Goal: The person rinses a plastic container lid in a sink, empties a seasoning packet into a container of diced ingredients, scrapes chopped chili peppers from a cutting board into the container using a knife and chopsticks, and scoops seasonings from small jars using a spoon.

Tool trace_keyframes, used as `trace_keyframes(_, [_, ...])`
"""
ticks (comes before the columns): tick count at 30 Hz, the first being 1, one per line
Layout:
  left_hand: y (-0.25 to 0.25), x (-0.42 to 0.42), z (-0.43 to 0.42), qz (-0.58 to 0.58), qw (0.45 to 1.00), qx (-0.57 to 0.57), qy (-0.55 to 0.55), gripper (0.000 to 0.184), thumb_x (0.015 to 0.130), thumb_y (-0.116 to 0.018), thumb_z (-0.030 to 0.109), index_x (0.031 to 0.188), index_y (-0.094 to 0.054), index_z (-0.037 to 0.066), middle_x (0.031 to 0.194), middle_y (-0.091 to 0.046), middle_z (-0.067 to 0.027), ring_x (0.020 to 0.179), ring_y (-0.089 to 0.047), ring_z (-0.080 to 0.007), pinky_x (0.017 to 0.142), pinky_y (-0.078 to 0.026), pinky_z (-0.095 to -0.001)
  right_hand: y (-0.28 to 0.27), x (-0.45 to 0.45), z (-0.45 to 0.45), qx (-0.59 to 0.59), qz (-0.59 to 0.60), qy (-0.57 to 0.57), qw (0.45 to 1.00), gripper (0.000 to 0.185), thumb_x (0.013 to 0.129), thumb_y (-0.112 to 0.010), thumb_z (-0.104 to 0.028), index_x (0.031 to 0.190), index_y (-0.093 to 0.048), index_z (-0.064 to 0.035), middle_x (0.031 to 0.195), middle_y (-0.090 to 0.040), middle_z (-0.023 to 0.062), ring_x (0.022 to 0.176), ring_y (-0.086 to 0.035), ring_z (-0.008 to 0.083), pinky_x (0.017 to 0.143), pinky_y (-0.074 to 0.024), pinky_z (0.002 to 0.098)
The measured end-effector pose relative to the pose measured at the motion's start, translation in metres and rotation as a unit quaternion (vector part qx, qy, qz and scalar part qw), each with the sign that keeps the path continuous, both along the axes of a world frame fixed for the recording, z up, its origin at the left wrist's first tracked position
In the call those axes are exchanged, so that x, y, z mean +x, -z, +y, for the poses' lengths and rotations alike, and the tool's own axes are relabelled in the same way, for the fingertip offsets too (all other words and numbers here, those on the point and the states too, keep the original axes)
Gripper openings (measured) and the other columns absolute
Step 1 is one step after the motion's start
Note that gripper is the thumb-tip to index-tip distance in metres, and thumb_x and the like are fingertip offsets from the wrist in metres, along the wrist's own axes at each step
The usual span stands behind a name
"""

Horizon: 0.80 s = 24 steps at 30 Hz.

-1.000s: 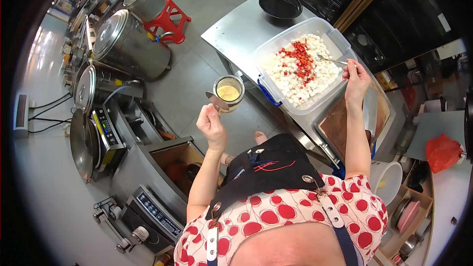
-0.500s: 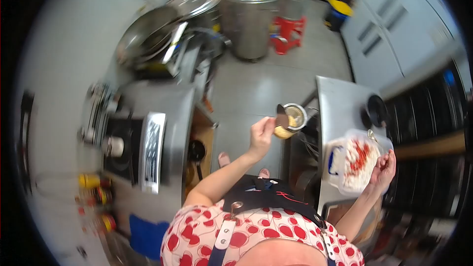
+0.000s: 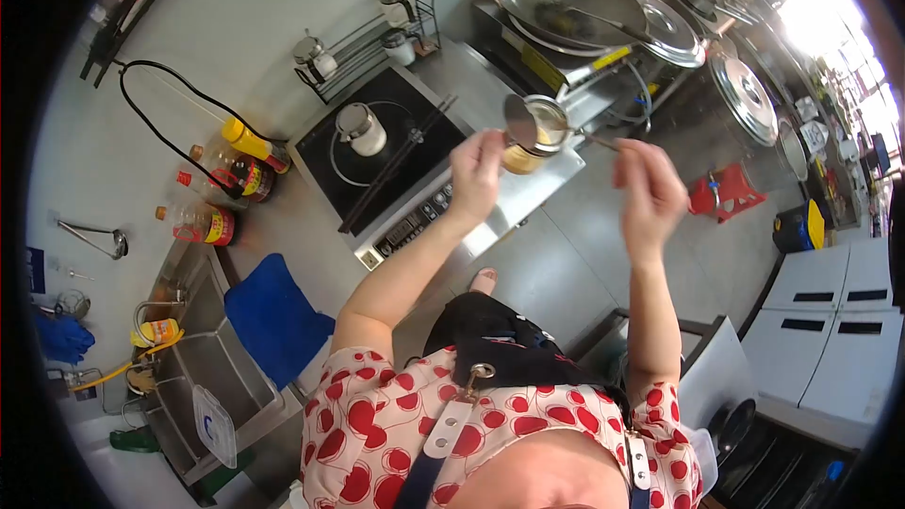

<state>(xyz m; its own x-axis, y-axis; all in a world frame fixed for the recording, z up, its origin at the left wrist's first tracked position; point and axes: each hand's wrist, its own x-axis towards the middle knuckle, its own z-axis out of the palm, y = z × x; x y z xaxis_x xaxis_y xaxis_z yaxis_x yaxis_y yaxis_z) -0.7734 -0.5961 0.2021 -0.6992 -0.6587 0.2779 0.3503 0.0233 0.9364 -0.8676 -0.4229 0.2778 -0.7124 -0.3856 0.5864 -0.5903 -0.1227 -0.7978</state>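
My left hand (image 3: 479,174) is closed around a small seasoning jar (image 3: 521,160) with a metal rim and yellowish contents. The jar's dark round lid (image 3: 518,121) stands flipped up beside my fingers. My right hand (image 3: 650,193) pinches the end of a thin spoon (image 3: 599,139), whose other end reaches the jar's mouth. How deep the spoon sits in the jar I cannot tell. Both hands are held up in front of me, near the counter's edge by the cooktop.
On the induction cooktop (image 3: 391,146) stand another jar (image 3: 361,129) and a pair of long dark chopsticks (image 3: 401,160). Sauce bottles (image 3: 250,174), a sink (image 3: 226,377) and a blue cloth (image 3: 278,320) are at left. A wok (image 3: 566,5) and a red stool (image 3: 726,193) stand farther off.
I have turned left toward the cooktop. My right hand has left the plastic tub of white food with red bits and now holds a spoon at the jar, which stays in my left hand.
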Motion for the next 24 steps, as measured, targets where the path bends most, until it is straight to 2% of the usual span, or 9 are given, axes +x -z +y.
trace_keyframes(1, [0.002, -0.002, -0.026, 0.006, 1.0, -0.014, -0.013, 0.036, 0.098, -0.046, 0.033, 0.072, -0.051, 0.008, 0.063, -0.04, 0.0071, 0.058, -0.031, -0.0026, 0.052, -0.024, -0.0208, 0.002, -0.006, -0.029, 0.052, 0.054, -0.031, 0.997, 0.01, 0.086, -0.057, 0.002, 0.093, -0.064, 0.0035, 0.07, -0.057, 0.004, 0.059, -0.053, 0.0078, 0.052, -0.0415, 0.0218])
trace_keyframes(2, [0.004, -0.005, -0.054, 0.01, 0.999, -0.029, -0.03, 0.036, 0.098, -0.045, 0.032, 0.071, -0.05, 0.008, 0.063, -0.039, 0.0072, 0.058, -0.031, -0.0026, 0.052, -0.024, -0.0207, 0.01, -0.013, -0.059, 0.039, 0.054, -0.053, 0.996, 0.01, 0.086, -0.057, 0.002, 0.093, -0.064, 0.0035, 0.07, -0.058, 0.0041, 0.059, -0.054, 0.0082, 0.052, -0.0424, 0.0219])
trace_keyframes(5, [-0.004, -0.012, -0.122, 0.004, 0.998, 0.03, -0.055, 0.039, 0.097, -0.047, 0.034, 0.067, -0.047, 0.01, 0.061, -0.037, 0.0068, 0.057, -0.03, -0.0035, 0.052, -0.024, -0.0213, 0.011, -0.031, -0.118, -0.074, -0.091, -0.061, 0.991, 0.013, 0.089, -0.057, -0.002, 0.097, -0.064, 0.0047, 0.072, -0.059, 0.004, 0.06, -0.054, 0.009, 0.055, -0.0435, 0.0218])
trace_keyframes(9, [0.009, -0.032, -0.224, 0.04, 0.985, 0.106, -0.131, 0.041, 0.098, -0.046, 0.029, 0.061, -0.04, 0.013, 0.058, -0.035, 0.0077, 0.052, -0.028, -0.0032, 0.048, -0.021, -0.0232, 0.016, -0.063, -0.157, -0.202, -0.242, -0.099, 0.944, 0.021, 0.093, -0.054, -0.009, 0.104, -0.061, 0.0074, 0.077, -0.059, 0.0079, 0.061, -0.052, 0.0104, 0.054, -0.0434, 0.0222])
trace_keyframes(14, [0.041, -0.077, -0.337, 0.039, 0.956, 0.119, -0.266, 0.041, 0.097, -0.046, 0.032, 0.062, -0.038, 0.013, 0.055, -0.033, 0.0068, 0.051, -0.03, -0.0041, 0.047, -0.022, -0.0231, 0.042, -0.074, -0.17, -0.142, -0.275, -0.063, 0.949, 0.021, 0.092, -0.056, -0.01, 0.102, -0.062, 0.0068, 0.076, -0.059, 0.0067, 0.062, -0.052, 0.0094, 0.053, -0.042, 0.0212])
trace_keyframes(18, [0.064, -0.107, -0.396, 0.007, 0.924, 0.108, -0.368, 0.05, 0.093, -0.053, 0.038, 0.056, -0.03, 0.012, 0.056, -0.029, 0.0065, 0.054, -0.026, -0.0068, 0.051, -0.024, -0.0266, 0.059, -0.083, -0.172, -0.103, -0.295, -0.037, 0.949, 0.019, 0.092, -0.056, -0.01, 0.1, -0.062, 0.0061, 0.074, -0.059, 0.0059, 0.061, -0.052, 0.0088, 0.052, -0.042, 0.0214])
trace_keyframes(22, [0.081, -0.121, -0.417, -0.029, 0.933, 0.133, -0.332, 0.057, 0.088, -0.059, 0.042, 0.054, -0.025, 0.012, 0.055, -0.025, 0.0058, 0.055, -0.024, -0.0087, 0.052, -0.022, -0.029, 0.077, -0.093, -0.171, -0.078, -0.321, -0.019, 0.944, 0.019, 0.092, -0.056, -0.01, 0.1, -0.062, 0.0061, 0.074, -0.059, 0.0059, 0.061, -0.052, 0.009, 0.052, -0.0419, 0.0216])
trace_keyframes(23, [0.086, -0.121, -0.42, -0.066, 0.931, 0.143, -0.328, 0.058, 0.088, -0.058, 0.046, 0.052, -0.03, 0.01, 0.053, -0.033, 0.006, 0.053, -0.03, -0.0095, 0.053, -0.027, -0.0291, 0.079, -0.094, -0.172, -0.074, -0.323, -0.014, 0.943, 0.019, 0.092, -0.056, -0.01, 0.1, -0.062, 0.0063, 0.074, -0.059, 0.0061, 0.061, -0.052, 0.0091, 0.052, -0.0418, 0.0216])
trace_keyframes(24, [0.086, -0.122, -0.421, -0.074, 0.93, 0.147, -0.329, 0.058, 0.088, -0.058, 0.046, 0.052, -0.03, 0.01, 0.053, -0.033, 0.006, 0.053, -0.03, -0.0095, 0.053, -0.027, -0.0291, 0.083, -0.093, -0.17, -0.069, -0.327, -0.01, 0.942, 0.019, 0.092, -0.056, -0.01, 0.1, -0.062, 0.0065, 0.074, -0.059, 0.0062, 0.061, -0.052, 0.0092, 0.052, -0.0418, 0.0217])
